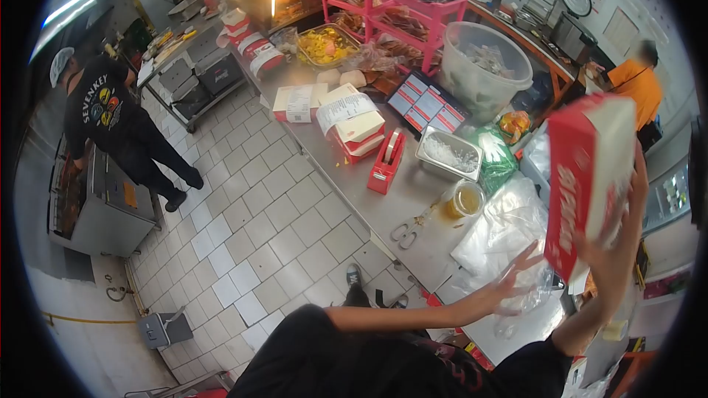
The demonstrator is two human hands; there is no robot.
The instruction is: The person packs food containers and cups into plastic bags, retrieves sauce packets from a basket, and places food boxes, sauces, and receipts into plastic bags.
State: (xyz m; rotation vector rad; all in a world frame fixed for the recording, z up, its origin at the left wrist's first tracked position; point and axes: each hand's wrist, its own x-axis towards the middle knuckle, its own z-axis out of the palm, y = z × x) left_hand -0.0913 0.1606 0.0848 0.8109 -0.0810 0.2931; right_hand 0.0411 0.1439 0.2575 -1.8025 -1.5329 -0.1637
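Note:
A red and white box (571, 184), tilted upright at the right, is held by my right hand (612, 243), whose fingers wrap its lower side. My left hand (512, 280) is just left of the box's lower end, fingers spread, over clear plastic bags (494, 225) on the steel counter. Left of the bags stand a jar of yellow liquid (464, 200) and scissors (406, 234). Farther up the counter are a metal tray of white pieces (448, 153), a red tape dispenser (386, 166) and boxes with paper slips on top (352, 121).
A tablet (426, 103) and a large clear tub (487, 66) stand near a pink rack (398, 15). A person in black (110, 118) stands at the left, another in orange (636, 88) at the right. Tiled floor (258, 214) runs beside the counter.

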